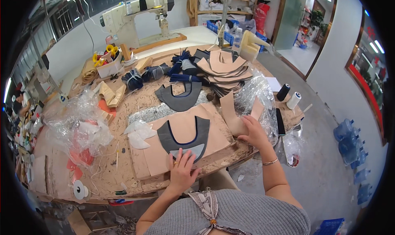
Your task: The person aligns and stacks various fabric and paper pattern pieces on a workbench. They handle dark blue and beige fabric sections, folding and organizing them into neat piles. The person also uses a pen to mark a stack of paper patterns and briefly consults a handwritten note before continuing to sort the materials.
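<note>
My left hand lies with fingers spread on a dark grey U-shaped piece with navy edging, over its light grey patch. This piece rests on a beige sheet. To the right, my right hand grips the curved band of a beige U-shaped piece, fingers over its inner edge and thumb on the near side. Farther back lies another dark grey U-shaped piece, beside a stack of beige U-shaped pieces. White film scraps touch the sheet's left side.
Crumpled clear plastic spreads over the table's left. More clear plastic lies beyond my right hand, near black and white thread cones. Navy bundles and a sewing machine stand farther back. Blue water bottles sit on the floor.
</note>
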`<action>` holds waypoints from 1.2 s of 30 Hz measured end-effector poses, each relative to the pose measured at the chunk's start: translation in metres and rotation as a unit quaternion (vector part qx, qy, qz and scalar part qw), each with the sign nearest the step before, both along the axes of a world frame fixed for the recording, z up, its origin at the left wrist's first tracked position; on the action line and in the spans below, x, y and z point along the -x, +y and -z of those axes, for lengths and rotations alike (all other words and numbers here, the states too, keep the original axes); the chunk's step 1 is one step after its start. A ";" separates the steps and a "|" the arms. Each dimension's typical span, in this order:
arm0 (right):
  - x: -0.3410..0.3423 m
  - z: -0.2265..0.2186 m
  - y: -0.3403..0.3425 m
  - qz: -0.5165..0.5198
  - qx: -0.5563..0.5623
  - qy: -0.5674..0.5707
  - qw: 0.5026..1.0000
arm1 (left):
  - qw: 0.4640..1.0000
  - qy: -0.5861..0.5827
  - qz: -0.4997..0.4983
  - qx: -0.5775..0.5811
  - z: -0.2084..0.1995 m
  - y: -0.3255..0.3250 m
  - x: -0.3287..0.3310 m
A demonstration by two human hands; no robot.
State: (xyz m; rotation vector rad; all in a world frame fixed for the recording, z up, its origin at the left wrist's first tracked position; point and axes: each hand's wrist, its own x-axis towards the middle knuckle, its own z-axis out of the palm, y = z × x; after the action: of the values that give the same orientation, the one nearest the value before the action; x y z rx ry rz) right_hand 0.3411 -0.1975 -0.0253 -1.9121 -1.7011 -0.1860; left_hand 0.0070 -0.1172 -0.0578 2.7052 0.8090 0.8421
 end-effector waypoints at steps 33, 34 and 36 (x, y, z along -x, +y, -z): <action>-0.109 -0.149 0.092 -0.026 -0.255 0.553 0.793 | 0.973 -0.159 0.130 0.107 -0.049 0.011 -0.039; -0.103 -0.158 0.092 -0.067 -0.263 0.591 0.760 | 0.970 -0.163 0.137 0.115 -0.053 0.014 -0.043; -0.104 -0.169 0.089 -0.096 -0.275 0.607 0.739 | 0.962 -0.180 0.152 0.136 -0.062 0.024 -0.061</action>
State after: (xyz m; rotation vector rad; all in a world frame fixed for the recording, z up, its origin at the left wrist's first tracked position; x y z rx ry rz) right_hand 0.4450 -0.1087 0.1436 -0.9252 -0.7454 0.5039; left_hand 0.0675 -0.0929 0.0040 2.2619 0.3834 1.0209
